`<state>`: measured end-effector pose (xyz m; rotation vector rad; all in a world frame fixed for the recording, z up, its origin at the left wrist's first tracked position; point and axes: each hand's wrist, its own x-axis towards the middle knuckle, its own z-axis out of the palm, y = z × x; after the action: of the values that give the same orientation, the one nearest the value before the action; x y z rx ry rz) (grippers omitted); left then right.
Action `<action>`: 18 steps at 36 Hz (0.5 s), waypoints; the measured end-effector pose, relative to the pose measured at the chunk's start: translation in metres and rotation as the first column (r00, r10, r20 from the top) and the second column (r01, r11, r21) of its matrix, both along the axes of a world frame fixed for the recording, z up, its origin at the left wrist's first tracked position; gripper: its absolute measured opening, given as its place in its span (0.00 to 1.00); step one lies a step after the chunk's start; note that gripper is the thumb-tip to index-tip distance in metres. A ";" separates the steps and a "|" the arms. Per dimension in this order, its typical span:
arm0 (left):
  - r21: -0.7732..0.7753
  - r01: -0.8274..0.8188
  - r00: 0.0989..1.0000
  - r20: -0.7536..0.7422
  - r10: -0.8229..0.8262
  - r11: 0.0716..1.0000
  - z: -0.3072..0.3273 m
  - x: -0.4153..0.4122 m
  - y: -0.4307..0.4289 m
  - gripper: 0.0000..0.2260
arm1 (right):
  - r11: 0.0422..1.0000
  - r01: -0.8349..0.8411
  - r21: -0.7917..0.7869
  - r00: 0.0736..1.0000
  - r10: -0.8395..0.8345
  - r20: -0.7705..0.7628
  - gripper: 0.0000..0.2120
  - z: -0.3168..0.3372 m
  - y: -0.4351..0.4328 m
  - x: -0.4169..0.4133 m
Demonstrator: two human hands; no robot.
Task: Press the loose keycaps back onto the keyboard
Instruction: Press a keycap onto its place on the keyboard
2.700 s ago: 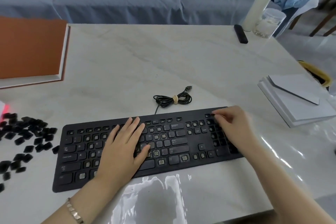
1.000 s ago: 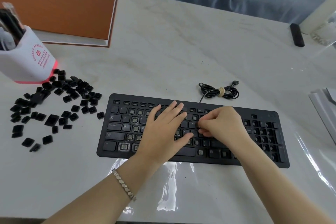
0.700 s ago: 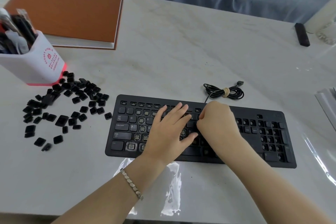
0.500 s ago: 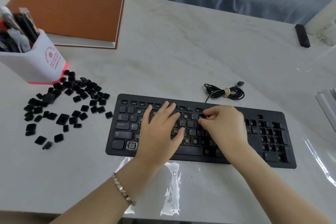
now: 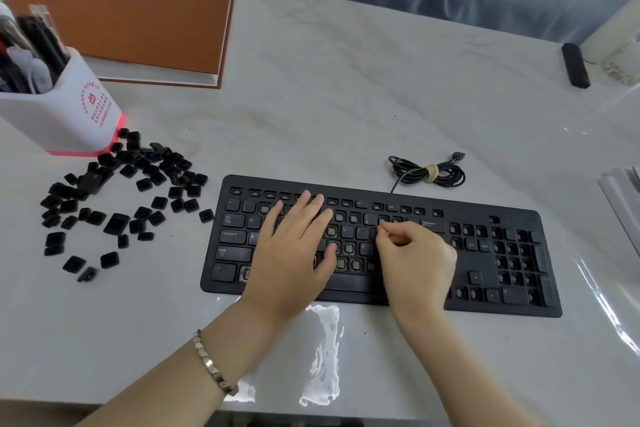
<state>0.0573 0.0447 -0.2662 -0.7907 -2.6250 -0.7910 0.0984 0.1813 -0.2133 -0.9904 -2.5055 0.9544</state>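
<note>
The black keyboard point(image 5: 485, 253) lies on the white table, with several bare switch sockets among its seated keys. My left hand point(image 5: 298, 246) rests flat on its left-middle keys, fingers straight. My right hand point(image 5: 415, 260) hovers over the middle rows, its fingers curled and thumb and forefinger meeting at a key in the upper rows. No keycap shows between those fingertips. Several loose black keycaps point(image 5: 138, 191) lie scattered on the table left of the keyboard.
A white pen holder point(image 5: 69, 107) stands behind the keycaps, with an orange book point(image 5: 138, 10) beyond it. The coiled keyboard cable point(image 5: 427, 173) lies behind the keyboard. A small black bar point(image 5: 575, 66) is at the far right and white papers point(image 5: 623, 204) at the right edge.
My right hand has come from the number pad to the middle rows and its fingertips have shifted a little. My left hand stays flat, slid slightly left. The view has swung left.
</note>
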 end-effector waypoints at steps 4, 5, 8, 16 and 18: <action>-0.016 0.008 1.000 -0.008 -0.008 1.000 0.001 0.000 0.000 0.18 | 0.986 0.036 -0.164 0.997 -0.048 -0.067 0.03 0.000 0.005 0.000; -0.022 0.010 1.000 -0.016 -0.011 1.000 0.001 -0.001 0.000 0.18 | 0.983 0.032 -0.182 0.996 -0.046 -0.074 0.03 0.000 0.007 0.000; -0.031 0.029 0.999 -0.036 -0.030 0.999 0.003 -0.002 0.002 0.16 | 0.983 0.020 -0.181 0.997 -0.034 -0.074 0.03 -0.001 0.008 0.002; 0.030 0.130 0.988 0.081 -0.132 0.991 0.004 -0.010 0.024 0.15 | 0.998 -0.039 -0.057 0.997 0.036 -0.067 0.03 -0.001 0.006 0.003; 0.028 0.138 0.986 0.087 -0.140 0.990 0.004 -0.012 0.027 0.15 | 0.995 -0.036 -0.097 0.998 0.031 -0.056 0.03 0.001 0.010 0.001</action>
<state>0.0457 0.0716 -0.2619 -0.9617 -2.6563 -0.9102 0.0998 0.1911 -0.2126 -0.9401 -2.4588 1.1092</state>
